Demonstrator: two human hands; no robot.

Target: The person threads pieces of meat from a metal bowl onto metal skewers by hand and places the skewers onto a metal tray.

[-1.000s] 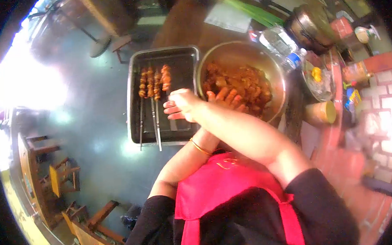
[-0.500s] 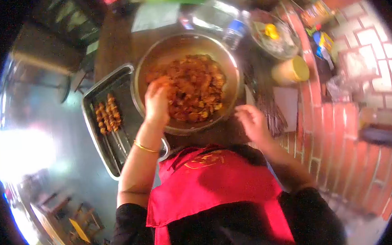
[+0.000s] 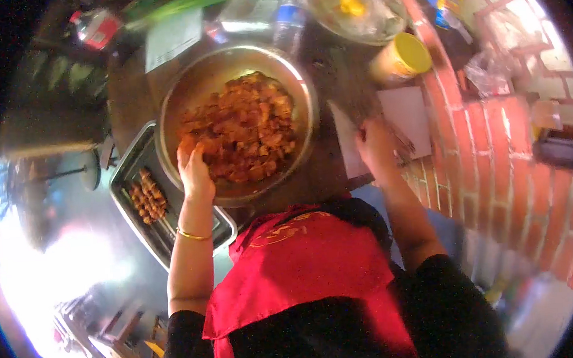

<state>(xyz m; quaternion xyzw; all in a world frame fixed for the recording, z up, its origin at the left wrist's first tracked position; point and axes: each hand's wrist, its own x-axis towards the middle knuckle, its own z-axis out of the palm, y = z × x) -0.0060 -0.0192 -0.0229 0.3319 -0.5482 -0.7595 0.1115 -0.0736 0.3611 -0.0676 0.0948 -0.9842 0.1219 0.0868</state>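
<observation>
A large metal bowl holds a heap of red-brown seasoned meat pieces. My left hand, with a gold bangle on the wrist, is at the bowl's lower left, fingertips curled at the edge of the meat; whether they pinch a piece is not clear. To the right, my right hand reaches to a bundle of thin dark skewers on the table, its fingers blurred. A dark tray left of the bowl carries several loaded skewers.
Beyond the bowl are a white sheet, a red-labelled bottle and a water bottle. A yellow-lidded tub stands at the right near a brick wall. A plate with a yellow item is behind it.
My crossed arms have come apart. My left hand has moved from over the tray into the bowl, and my right hand has gone from the bowl to the skewers. The view has turned right.
</observation>
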